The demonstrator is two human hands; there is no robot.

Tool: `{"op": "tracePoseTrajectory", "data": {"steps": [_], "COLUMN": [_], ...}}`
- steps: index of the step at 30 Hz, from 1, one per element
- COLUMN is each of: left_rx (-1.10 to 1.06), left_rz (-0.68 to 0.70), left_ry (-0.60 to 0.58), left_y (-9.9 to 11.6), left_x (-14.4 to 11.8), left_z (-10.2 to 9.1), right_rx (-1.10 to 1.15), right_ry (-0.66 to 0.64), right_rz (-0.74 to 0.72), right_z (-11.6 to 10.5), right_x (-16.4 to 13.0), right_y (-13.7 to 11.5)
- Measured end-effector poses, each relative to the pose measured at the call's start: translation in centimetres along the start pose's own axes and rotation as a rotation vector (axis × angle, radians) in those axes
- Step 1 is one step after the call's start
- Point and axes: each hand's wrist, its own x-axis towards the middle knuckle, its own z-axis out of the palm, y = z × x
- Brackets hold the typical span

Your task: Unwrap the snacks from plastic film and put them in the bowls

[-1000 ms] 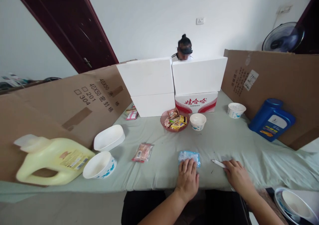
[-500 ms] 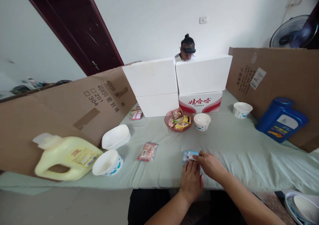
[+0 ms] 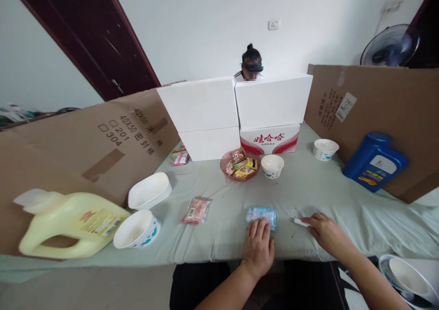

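Note:
My left hand [image 3: 257, 248] lies flat with fingers stretched over the lower part of a blue and white plastic packet [image 3: 260, 213], pressing it to the tablecloth. To the right, my right hand [image 3: 325, 232] pinches a small white tool [image 3: 300, 221] with a greyish, metal-looking tip; its exact kind is too small to tell. That tip points left, towards the packet, with a gap between them. A pink clear-wrapped packet [image 3: 196, 210] rests to the left of my left hand.
Beyond the hands stand a pink bowl of wrapped snacks [image 3: 225, 176] and a white bowl [image 3: 272, 168]. A yellow jug [image 3: 73, 223] and a blue bottle [image 3: 375, 163] flank the table. White boxes [image 3: 202, 104] wall off the back, where a person [image 3: 252, 65] sits.
My right hand has moved away from the blue packet to the right, carrying the white tool. My left hand stays on the packet. The whole view has shifted slightly.

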Motion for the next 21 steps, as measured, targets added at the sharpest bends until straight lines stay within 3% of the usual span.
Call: {"op": "tracePoseTrajectory", "data": {"steps": [4,9,12,15,17,21], "left_rx": [-0.136,-0.267,-0.204,-0.019,0.058,0.112], "left_rz": [-0.135,-0.379,-0.527,-0.477,-0.306,0.006], "left_ry": [0.190,0.362,0.517,0.647,0.581,0.178], "left_y": [-1.3,-6.4,-9.4,-10.1,-9.2,-6.8], "left_x": [0.7,1.3,0.8,0.2,0.1,1.1], "left_z": [-1.0,-3.1,-4.4,-5.5,-5.9,-5.7], "right_rx": [0.048,0.263,0.324,0.328,0.286,0.119], "right_ry": [0.204,0.299,0.349,0.361,0.353,0.301], "right_rz": [-0.117,-0.311,-0.387,-0.446,-0.430,-0.272], "right_z": [1.0,1.3,1.1,1.3,1.7,2.8], "right_x": [1.1,2.5,2.8,3.1,3.5,4.3], "right_y": [-2.0,-7.2,-9.9,-11.5,-11.9,-11.5]}}
